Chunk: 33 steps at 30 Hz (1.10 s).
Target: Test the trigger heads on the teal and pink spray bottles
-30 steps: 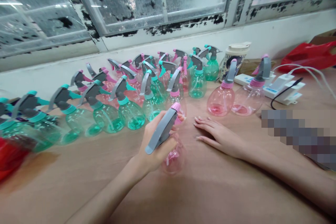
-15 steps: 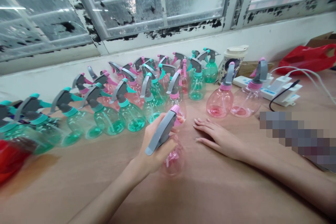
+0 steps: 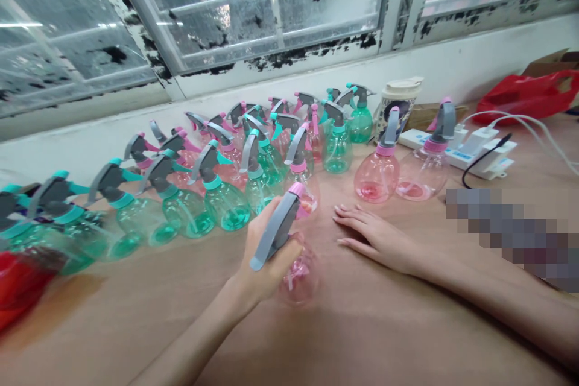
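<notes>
Left hand (image 3: 269, 271): fingers wrapped around the neck of a pink spray bottle (image 3: 304, 280)
Right hand (image 3: 382, 241): palm down on the bench (image 3: 362, 332) — fingers loosely spread
Bottle's place: between the hands — nearer than the green bottles (image 3: 231, 205)

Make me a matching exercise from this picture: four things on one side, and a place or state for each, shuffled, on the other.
Things:
1. Left hand
2. Right hand
3. Lidded cup
4. Power strip

Places and states:
A. Upright, with a dark printed picture
B. Wrapped around a pink spray bottle
C. White, with plugs in it
D. Resting on the table, fingers extended, holding nothing

Right pairs: 1-B, 2-D, 3-A, 4-C
</notes>
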### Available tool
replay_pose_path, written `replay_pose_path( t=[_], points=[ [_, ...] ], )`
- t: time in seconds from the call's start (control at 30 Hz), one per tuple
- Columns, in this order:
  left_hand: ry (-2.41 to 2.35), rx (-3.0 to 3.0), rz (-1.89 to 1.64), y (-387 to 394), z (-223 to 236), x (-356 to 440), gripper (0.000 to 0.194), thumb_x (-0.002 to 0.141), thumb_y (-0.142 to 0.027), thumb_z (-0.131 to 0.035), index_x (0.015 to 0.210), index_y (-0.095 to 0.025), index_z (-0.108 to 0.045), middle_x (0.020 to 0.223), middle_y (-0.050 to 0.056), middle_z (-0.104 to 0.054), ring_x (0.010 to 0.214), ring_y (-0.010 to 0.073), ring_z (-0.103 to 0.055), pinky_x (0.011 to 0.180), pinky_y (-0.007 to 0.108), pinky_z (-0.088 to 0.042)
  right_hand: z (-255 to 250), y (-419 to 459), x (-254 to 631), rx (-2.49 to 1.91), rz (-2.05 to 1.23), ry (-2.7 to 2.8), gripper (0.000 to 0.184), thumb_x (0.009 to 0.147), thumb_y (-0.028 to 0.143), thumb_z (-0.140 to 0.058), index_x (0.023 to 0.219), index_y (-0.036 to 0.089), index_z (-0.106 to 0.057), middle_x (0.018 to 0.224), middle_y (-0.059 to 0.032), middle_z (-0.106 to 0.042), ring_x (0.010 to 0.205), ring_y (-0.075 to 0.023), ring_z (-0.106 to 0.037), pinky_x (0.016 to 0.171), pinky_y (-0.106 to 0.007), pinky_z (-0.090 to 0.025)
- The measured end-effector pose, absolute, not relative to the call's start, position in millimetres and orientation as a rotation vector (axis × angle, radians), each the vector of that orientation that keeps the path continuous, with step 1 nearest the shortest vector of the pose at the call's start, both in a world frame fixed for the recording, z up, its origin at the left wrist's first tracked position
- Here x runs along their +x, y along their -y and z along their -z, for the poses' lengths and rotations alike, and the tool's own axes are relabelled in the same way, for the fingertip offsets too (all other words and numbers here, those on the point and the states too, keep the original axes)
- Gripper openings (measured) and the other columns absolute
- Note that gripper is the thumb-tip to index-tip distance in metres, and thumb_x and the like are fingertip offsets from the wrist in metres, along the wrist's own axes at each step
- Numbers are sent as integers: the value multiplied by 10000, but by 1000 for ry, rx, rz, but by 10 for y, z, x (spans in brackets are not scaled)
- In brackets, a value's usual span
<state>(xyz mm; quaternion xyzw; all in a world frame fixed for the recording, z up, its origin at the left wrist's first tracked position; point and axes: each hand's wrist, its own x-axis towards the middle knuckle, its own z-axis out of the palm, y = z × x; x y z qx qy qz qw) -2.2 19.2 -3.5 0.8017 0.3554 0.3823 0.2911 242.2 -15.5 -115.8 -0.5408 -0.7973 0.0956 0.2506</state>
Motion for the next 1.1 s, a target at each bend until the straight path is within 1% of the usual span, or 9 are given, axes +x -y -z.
replay_pose_path(
  t=[0.13,0.27,0.43,0.57,0.7,0.87,1.03,1.1],
  points=[
    [-923,2095,-984,-162,27,-20,83,719,-262,-543,798,-243,-556,735,-9,-568,618,171,-563,609,319,-496,1143,154,2409,-1475,-269,2173,537,950,516,-460,1360,177,-533,1440,-127,-509,1366,-282,-413,1145,-507,-311],
    [-953,2040,-1002,-91,12,-12,80,739,-257,-533,814,-237,-551,773,0,-602,710,192,-615,684,337,-509,1146,156,2414,-1454,-267,2161,527,946,516,-471,1359,197,-535,1438,-122,-512,1365,-283,-415,1142,-510,-312],
    [-939,2014,-1042,-59,44,-29,87,773,-267,-531,848,-237,-562,764,5,-610,719,198,-622,676,342,-512,1152,157,2423,-1457,-257,2179,531,952,518,-455,1363,191,-529,1431,-128,-518,1358,-283,-425,1134,-520,-324],
    [-917,2058,-1028,-105,47,-32,119,763,-247,-537,875,-246,-579,751,-5,-614,663,183,-609,634,328,-514,1168,158,2429,-1439,-249,2173,517,951,512,-459,1369,215,-525,1439,-120,-511,1358,-288,-424,1130,-532,-326],
    [-850,2085,-978,-147,24,-12,114,743,-244,-514,854,-244,-538,716,-21,-589,594,165,-576,563,302,-487,1197,153,2437,-1438,-248,2164,514,951,506,-463,1377,224,-518,1439,-115,-511,1359,-291,-423,1132,-535,-321],
    [-861,2083,-972,-125,4,-2,90,747,-262,-511,836,-246,-511,725,-19,-558,629,170,-576,613,312,-492,1212,147,2441,-1439,-248,2170,517,949,510,-464,1373,220,-521,1441,-118,-509,1360,-291,-422,1131,-533,-321],
    [-922,2049,-1043,-76,34,-24,127,783,-253,-526,902,-245,-569,767,0,-584,687,180,-586,684,334,-510,1204,152,2438,-1454,-234,2183,524,954,512,-452,1363,192,-529,1444,-130,-503,1363,-283,-419,1134,-525,-319],
    [-939,2026,-1048,-74,54,-36,147,773,-253,-543,911,-246,-590,754,-3,-579,666,175,-575,671,329,-514,1202,154,2439,-1449,-235,2181,517,955,511,-451,1361,201,-532,1444,-127,-504,1360,-286,-422,1130,-530,-324]
  ],
)
